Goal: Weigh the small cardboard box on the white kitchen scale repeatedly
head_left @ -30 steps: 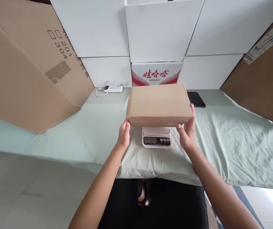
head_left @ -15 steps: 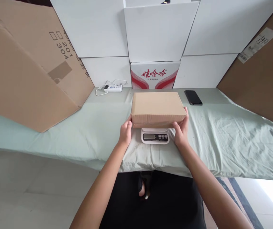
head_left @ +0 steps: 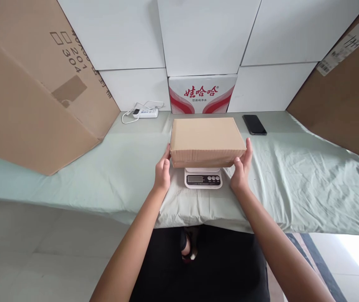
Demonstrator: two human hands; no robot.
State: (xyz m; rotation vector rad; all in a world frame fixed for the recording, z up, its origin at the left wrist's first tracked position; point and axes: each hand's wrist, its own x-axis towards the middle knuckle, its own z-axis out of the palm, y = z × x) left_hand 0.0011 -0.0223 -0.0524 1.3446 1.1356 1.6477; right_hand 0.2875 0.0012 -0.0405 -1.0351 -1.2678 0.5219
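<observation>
While the brown box (head_left: 207, 140) sits on top of the little white scale (head_left: 203, 178), both hands press flat against its two ends. The left hand (head_left: 162, 172) has its fingers straight and together, and they touch the left end of the box near the front corner. The right hand (head_left: 241, 168) does the same on the right end, with its fingers pointing up along the side. The hands are open and flat, not curled around anything, and the box is caught between them.

One second ago the box was bigger in the view and seemed to be higher up, above the scale. Half a second ago it was lower, and the hands were closer to its front corners. Now the box looks level on the scale, and the hands have slid a bit along its sides.

The box lies between the two hands, a little farther away than the wrists. The scale peeks out under the front edge of the box, right between the hands. It rests on a pale green cloth (head_left: 292, 180). A black phone (head_left: 254, 124) lies behind the box to the right. A white power strip (head_left: 145, 113) lies behind it to the left.
</observation>
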